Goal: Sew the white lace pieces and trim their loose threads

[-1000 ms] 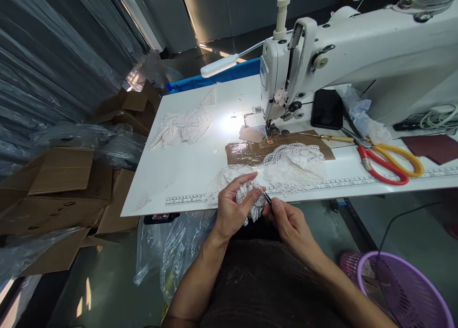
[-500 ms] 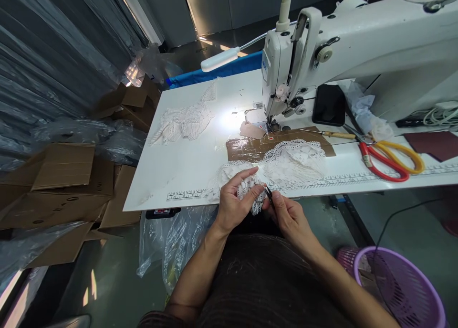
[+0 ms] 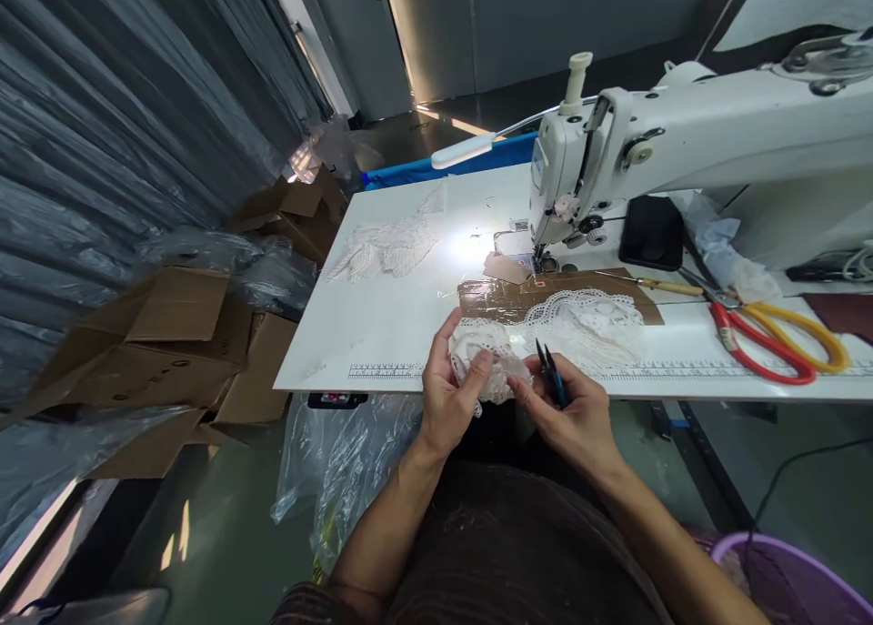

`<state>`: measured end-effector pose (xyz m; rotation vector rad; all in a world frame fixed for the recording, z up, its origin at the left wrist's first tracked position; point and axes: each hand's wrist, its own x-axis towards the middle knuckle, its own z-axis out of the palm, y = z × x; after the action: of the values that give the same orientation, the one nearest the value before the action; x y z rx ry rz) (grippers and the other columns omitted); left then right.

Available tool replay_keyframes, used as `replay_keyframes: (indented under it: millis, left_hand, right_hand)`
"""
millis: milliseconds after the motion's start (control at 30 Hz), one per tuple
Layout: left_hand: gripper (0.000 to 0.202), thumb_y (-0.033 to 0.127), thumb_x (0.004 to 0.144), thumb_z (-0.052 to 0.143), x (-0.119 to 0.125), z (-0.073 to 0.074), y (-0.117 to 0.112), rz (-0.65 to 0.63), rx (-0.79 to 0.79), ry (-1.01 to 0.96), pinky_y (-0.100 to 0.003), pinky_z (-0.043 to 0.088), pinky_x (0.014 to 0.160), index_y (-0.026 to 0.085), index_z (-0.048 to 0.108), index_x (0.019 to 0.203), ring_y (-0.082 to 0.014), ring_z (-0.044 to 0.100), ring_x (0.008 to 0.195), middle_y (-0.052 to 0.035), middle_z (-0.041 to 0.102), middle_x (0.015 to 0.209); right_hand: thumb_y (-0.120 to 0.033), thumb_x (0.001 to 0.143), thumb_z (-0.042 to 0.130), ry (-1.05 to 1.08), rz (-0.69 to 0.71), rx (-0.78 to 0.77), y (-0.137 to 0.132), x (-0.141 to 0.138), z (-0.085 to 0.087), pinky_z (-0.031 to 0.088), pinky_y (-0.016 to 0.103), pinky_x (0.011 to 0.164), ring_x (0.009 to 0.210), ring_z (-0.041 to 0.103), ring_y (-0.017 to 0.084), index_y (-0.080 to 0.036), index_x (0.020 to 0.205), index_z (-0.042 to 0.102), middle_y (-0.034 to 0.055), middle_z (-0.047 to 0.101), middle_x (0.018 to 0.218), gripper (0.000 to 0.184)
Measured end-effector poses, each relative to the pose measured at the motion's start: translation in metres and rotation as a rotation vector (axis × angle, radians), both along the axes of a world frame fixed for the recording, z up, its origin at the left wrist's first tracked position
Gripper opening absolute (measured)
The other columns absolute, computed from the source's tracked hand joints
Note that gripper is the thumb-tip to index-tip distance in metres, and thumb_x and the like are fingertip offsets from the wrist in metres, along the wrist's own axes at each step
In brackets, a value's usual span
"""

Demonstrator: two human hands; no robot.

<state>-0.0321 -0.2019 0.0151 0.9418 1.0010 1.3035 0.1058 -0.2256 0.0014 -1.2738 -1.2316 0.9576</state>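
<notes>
Grey curtains (image 3: 136, 106) hang along the left of the room, with open cardboard boxes (image 3: 178, 361) and clear plastic heaped below them on a dull green floor (image 3: 228, 525). Grey panels (image 3: 559, 25) close off the back, split by a strip of warm light. White and smooth, the counter (image 3: 382, 325) reaches across the middle, a printed ruler scale (image 3: 386, 370) running along its near edge. A sewing machine (image 3: 723, 143) stands on its right half, with a slim white lamp (image 3: 462, 150) beside the head and a bright patch of light near the needle. White lace (image 3: 501, 367) is bunched at the near edge, between the 2 hands: the left hand (image 3: 445, 402) pinches it between thumb and fingers, while the right hand (image 3: 576, 416) has its fingers closed round dark snips (image 3: 552, 375), points up and slightly parted, thumb near the lace. More lace (image 3: 399, 238) lies towards the far left. Right of the needle rest a black phone (image 3: 651, 232), a wood-handled tool (image 3: 672, 287) and red-and-yellow scissors (image 3: 764, 343). Below, a purple basket (image 3: 740, 541) shows at the lower right.
</notes>
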Motion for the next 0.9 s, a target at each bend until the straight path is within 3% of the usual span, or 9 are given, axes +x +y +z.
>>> replay_keyframes:
  millis: [100,267,333,433,567,633,733,800,900]
  left_hand:
    - [0.070,0.033,0.076,0.079,-0.005,-0.002,-0.001,0.077,-0.003,-0.045,-0.025,0.055,0.078,0.025,0.050,0.139,-0.0140,0.070,0.081,-0.0053,0.076,0.099]
    - [0.033,0.034,0.074,0.080,-0.006,-0.003,0.001,0.067,-0.059,-0.179,-0.021,0.053,0.071,0.018,0.071,0.101,-0.0120,0.068,0.074,-0.0041,0.075,0.089]
    - [0.031,0.033,0.072,0.081,-0.006,-0.003,0.001,0.059,-0.075,-0.221,-0.022,0.053,0.071,0.019,0.071,0.098,-0.0124,0.068,0.074,-0.0033,0.075,0.088]
    - [0.031,0.031,0.073,0.081,-0.005,-0.004,0.002,0.059,-0.070,-0.225,-0.022,0.053,0.071,0.018,0.070,0.099,-0.0115,0.068,0.071,-0.0024,0.074,0.084]
    - [0.051,0.030,0.080,0.077,-0.006,-0.013,0.000,0.095,0.037,-0.191,-0.027,0.055,0.078,0.027,0.058,0.127,-0.0142,0.071,0.078,-0.0018,0.076,0.088]
    - [0.048,0.030,0.084,0.073,-0.007,-0.020,0.000,0.119,0.124,-0.139,-0.031,0.055,0.084,0.031,0.056,0.129,-0.0166,0.072,0.086,-0.0025,0.077,0.095]
    - [0.008,0.028,0.085,0.071,-0.008,-0.030,0.002,0.161,0.246,-0.007,-0.034,0.052,0.091,0.025,0.073,0.092,-0.0201,0.071,0.099,-0.0040,0.077,0.101]
    - [0.021,0.029,0.084,0.071,-0.007,-0.032,0.004,0.168,0.273,0.052,-0.034,0.051,0.094,0.021,0.071,0.065,-0.0220,0.070,0.102,-0.0048,0.077,0.100]
    - [0.015,0.031,0.082,0.072,-0.004,-0.027,0.007,0.135,0.202,0.004,-0.034,0.054,0.090,0.020,0.073,0.071,-0.0218,0.071,0.097,-0.0049,0.077,0.095]
  right_hand:
    - [-0.032,0.085,0.065,-0.076,0.046,0.105,-0.001,-0.002,0.005,0.035,0.025,0.048,0.051,0.040,0.011,-0.021,0.082,0.063,-0.0043,0.046,0.060,0.011]
    - [-0.022,0.088,0.061,-0.168,0.172,0.270,-0.005,-0.006,0.009,0.039,0.027,0.057,0.060,0.046,0.013,-0.021,0.089,0.064,0.0012,0.059,0.075,0.003]
    - [-0.023,0.087,0.062,-0.153,0.153,0.231,-0.006,-0.009,0.009,0.039,0.027,0.056,0.060,0.046,0.012,-0.021,0.088,0.064,0.0006,0.058,0.073,0.003]
    - [-0.032,0.085,0.067,-0.047,0.068,0.025,-0.005,-0.010,0.007,0.035,0.025,0.049,0.052,0.040,0.011,-0.020,0.084,0.065,-0.0040,0.047,0.060,0.012]
    - [-0.043,0.079,0.074,0.164,0.038,-0.206,-0.001,-0.008,0.002,0.031,0.023,0.047,0.051,0.035,0.009,-0.019,0.085,0.065,-0.0063,0.042,0.057,0.027]
    - [-0.047,0.080,0.073,0.273,0.062,-0.263,0.001,-0.008,0.000,0.028,0.022,0.047,0.051,0.033,0.008,-0.018,0.086,0.064,-0.0066,0.041,0.058,0.031]
    - [-0.048,0.082,0.071,0.366,0.089,-0.282,0.001,-0.011,-0.001,0.026,0.022,0.046,0.050,0.031,0.008,-0.018,0.086,0.063,-0.0071,0.041,0.058,0.032]
    - [-0.046,0.082,0.071,0.333,0.068,-0.245,0.000,-0.012,0.000,0.027,0.022,0.046,0.050,0.032,0.008,-0.018,0.086,0.062,-0.0070,0.042,0.058,0.029]
    - [-0.038,0.084,0.068,0.169,-0.010,-0.111,-0.004,-0.014,0.002,0.031,0.022,0.048,0.051,0.036,0.008,-0.019,0.084,0.061,-0.0067,0.042,0.059,0.020]
